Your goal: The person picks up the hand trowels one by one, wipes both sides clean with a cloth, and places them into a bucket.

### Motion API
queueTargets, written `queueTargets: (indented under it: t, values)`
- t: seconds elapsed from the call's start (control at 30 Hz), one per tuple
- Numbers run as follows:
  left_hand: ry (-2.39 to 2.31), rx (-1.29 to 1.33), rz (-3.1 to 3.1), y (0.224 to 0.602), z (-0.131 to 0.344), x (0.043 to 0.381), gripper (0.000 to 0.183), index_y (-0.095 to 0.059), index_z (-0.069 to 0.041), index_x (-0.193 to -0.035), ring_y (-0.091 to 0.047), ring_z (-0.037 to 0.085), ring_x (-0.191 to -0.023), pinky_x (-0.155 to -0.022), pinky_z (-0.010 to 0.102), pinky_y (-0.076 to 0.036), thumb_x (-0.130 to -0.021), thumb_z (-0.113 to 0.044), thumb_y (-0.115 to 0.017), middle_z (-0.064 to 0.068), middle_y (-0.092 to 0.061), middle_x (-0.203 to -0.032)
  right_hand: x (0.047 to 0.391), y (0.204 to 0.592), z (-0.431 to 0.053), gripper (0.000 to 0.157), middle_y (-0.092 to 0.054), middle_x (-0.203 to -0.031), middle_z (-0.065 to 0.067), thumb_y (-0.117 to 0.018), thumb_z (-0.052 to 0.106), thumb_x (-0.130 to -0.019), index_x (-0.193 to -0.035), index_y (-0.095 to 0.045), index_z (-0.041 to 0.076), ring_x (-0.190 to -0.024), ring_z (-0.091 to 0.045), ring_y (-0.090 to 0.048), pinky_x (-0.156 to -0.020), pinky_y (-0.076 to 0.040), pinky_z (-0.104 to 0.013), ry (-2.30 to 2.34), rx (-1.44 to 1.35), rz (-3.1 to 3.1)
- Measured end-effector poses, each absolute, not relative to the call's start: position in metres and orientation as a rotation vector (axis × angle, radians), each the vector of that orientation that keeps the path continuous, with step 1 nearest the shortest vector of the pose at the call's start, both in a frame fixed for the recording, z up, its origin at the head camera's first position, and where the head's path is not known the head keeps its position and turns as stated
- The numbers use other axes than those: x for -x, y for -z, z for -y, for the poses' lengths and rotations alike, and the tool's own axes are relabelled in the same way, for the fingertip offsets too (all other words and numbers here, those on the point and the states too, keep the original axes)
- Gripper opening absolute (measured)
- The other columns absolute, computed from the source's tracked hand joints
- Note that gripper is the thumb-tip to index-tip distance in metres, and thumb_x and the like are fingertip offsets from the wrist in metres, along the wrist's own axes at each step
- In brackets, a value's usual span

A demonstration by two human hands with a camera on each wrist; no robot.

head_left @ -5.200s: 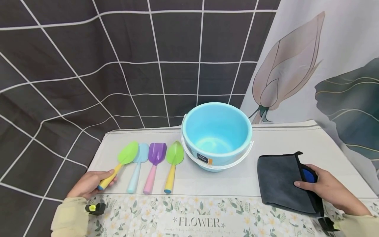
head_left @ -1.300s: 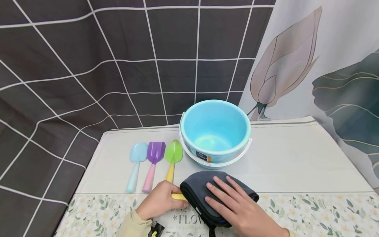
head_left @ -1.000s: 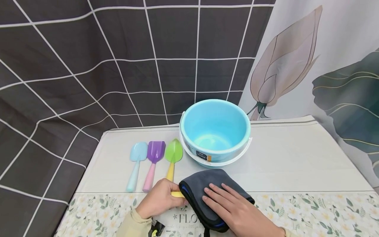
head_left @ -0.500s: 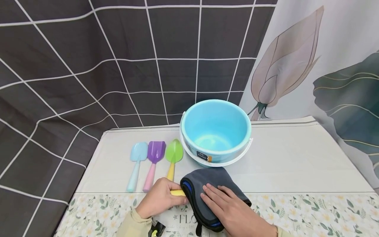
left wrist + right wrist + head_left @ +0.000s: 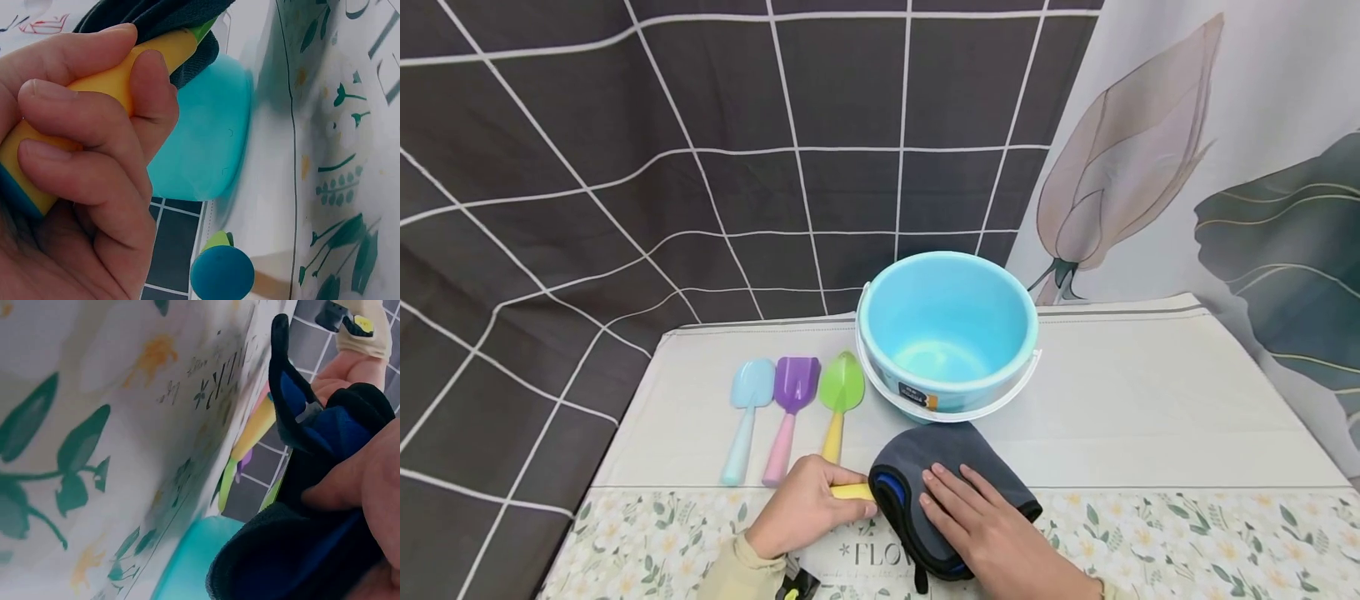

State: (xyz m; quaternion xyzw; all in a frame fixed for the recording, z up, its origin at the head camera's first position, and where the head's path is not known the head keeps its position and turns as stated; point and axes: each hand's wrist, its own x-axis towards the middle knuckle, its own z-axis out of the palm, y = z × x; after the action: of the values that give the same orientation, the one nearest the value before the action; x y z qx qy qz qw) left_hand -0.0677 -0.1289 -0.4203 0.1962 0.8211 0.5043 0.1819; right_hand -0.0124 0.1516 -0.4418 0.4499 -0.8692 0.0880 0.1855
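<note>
My left hand [image 5: 801, 507] grips the yellow handle [image 5: 852, 492] of a toy shovel. In the left wrist view the curled fingers [image 5: 87, 122] wrap that handle, and a sliver of its green blade [image 5: 204, 29] shows where it enters the cloth. A dark grey cloth [image 5: 925, 450] with black edging and a blue inner side is folded over the blade and hides most of it. My right hand [image 5: 992, 533] holds the cloth around the blade, fingers spread on top. Its thumb [image 5: 337, 484] presses the blue side from below in the right wrist view.
A light blue bucket [image 5: 958, 400] with a white handle stands just behind the cloth. Left of it lie a light blue shovel [image 5: 751, 387], a purple shovel with a pink handle [image 5: 796, 387], and a green trowel [image 5: 842, 387] with a yellow handle. A flower-printed cover [image 5: 1150, 533] runs along the front.
Over five seconds, both hands came together at the front centre, the left bringing the shovel, the right the cloth, now folded over the blade. In the last second the cloth shifted slightly back and forth along it.
</note>
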Motion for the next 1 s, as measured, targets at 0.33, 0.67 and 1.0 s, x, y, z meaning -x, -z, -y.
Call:
queueTargets:
  t: [0.33,0.67,1.0]
  values:
    - [-1.431,-0.576,-2.308,0.418,0.129,0.068,0.019,-0.081,-0.013,-0.099,-0.058,0.004,-0.055,-0.051,0.024,-0.051,-0.081,-0.018,-0.083,-0.008,-0.072,-0.07,0.012,0.444,-0.159,0.052,-0.053,-0.146,-0.017,-0.034,0.041,-0.109,-0.137,-0.059,0.005,-0.133,-0.03,-0.05,-0.123,-0.008,-0.036,-0.212,-1.267,2.41]
    - [-1.443,-0.563,-2.298,0.416,0.128,0.069,0.021,-0.081,-0.011,-0.1,-0.062,0.005,-0.06,-0.054,0.024,-0.053,-0.08,-0.019,-0.083,-0.008,-0.074,-0.075,0.011,0.442,-0.164,0.054,-0.055,-0.144,-0.016,-0.034,0.043,-0.109,-0.133,-0.063,0.005,-0.131,-0.032,-0.053,-0.123,-0.012,-0.036,-0.235,-1.245,2.406]
    - [-1.434,-0.563,-2.294,0.417,0.128,0.071,0.023,-0.081,-0.01,-0.101,-0.062,0.006,-0.062,-0.053,0.023,-0.05,-0.081,-0.019,-0.084,-0.007,-0.076,-0.081,0.01,0.439,-0.174,0.07,-0.055,-0.144,-0.015,-0.058,0.06,-0.093,-0.135,-0.061,0.004,-0.132,-0.03,-0.051,-0.122,-0.013,-0.036,-0.201,-1.233,2.407]
